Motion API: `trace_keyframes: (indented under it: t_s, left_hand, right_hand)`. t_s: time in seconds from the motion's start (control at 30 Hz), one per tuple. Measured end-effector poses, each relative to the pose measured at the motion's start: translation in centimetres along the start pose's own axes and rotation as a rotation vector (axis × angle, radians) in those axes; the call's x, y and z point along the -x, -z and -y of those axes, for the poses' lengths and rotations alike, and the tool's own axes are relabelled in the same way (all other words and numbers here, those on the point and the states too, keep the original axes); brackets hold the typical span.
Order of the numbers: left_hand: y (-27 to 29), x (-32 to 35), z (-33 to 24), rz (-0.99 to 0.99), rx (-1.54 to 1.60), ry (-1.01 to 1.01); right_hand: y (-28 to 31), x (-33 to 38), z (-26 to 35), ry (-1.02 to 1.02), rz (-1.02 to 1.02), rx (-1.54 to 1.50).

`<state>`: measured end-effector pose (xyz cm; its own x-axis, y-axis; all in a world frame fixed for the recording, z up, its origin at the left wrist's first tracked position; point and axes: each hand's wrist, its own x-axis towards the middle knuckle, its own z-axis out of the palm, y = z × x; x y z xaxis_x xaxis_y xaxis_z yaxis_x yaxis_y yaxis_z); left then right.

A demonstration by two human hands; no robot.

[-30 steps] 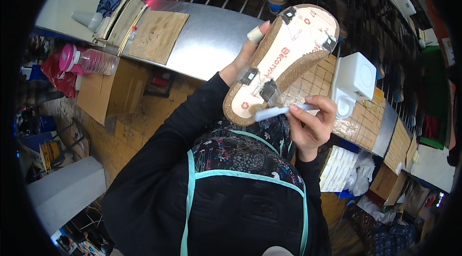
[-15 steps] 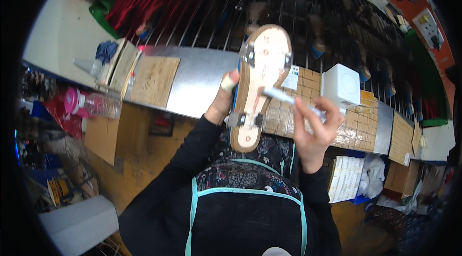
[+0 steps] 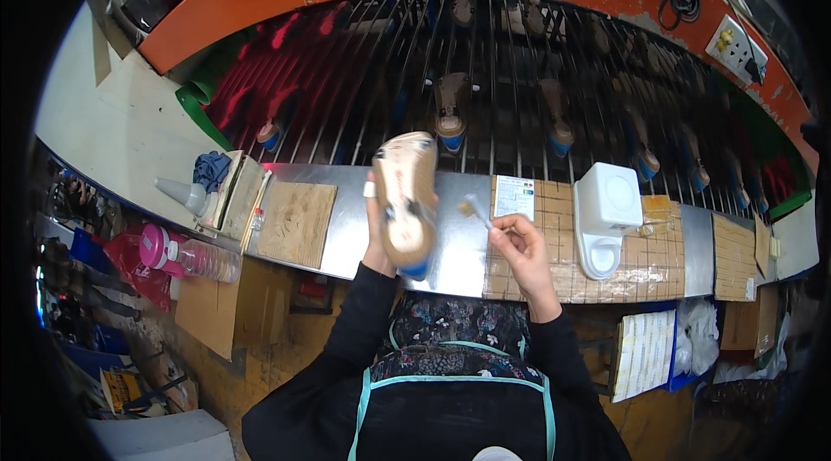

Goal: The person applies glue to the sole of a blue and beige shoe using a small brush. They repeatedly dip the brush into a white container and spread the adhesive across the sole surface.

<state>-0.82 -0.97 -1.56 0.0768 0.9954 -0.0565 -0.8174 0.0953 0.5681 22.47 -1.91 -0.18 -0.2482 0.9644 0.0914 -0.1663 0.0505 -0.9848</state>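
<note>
In my left hand (image 3: 375,240) is a shoe sole (image 3: 403,188), pale and beige with a brown edge, slightly blurred. It is tilted over the metal bench edge, and a bit of blue (image 3: 415,272) shows under its near end. Pale tape wraps the thumb; the other fingers are mostly hidden behind the sole. My right hand (image 3: 521,249) pinches a small toothbrush-like brush (image 3: 478,214) with a pale handle and yellowish bristles. The brush is held apart from the sole, to its right, above the bare metal.
Beyond the bench, a rack of metal bars (image 3: 502,89) carries several brown shoe parts with blue ends. A white dispenser (image 3: 608,197) stands on a cardboard sheet (image 3: 554,275) at right. At left lie a wooden board (image 3: 297,223) and a pink-capped bottle (image 3: 203,259).
The sole has moved left and turned, its far end tipping away. My right hand has drawn the brush off its surface. The view has shifted, showing more of the rack.
</note>
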Motion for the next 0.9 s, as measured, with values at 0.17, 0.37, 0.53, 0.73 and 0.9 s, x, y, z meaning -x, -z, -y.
trace_keyframes:
  t_s: [0.17, 0.37, 0.53, 0.73, 0.9]
  left_hand:
    - [5.4, -5.5, -3.4, -0.322, 0.221, 0.069]
    - [13.5, -13.5, -10.6, -0.382, 0.209, 0.183]
    - [18.4, -18.5, -14.0, -0.412, 0.161, 0.034]
    - [20.9, -21.4, -16.9, -0.624, 0.418, 0.0]
    - [19.2, -19.6, -16.6, -0.854, 0.304, -0.369]
  right_hand:
    - [1.8, -0.4, -2.6, -0.317, 0.068, -0.242]
    - [1.4, -1.9, -3.5, -0.368, 0.019, -0.313]
    - [1.3, -3.5, -3.6, -0.346, 0.042, -0.223]
    - [0.3, -8.0, -4.8, -0.249, 0.055, 0.114]
    - [-1.5, -16.1, -6.8, 0.094, -0.032, 0.561]
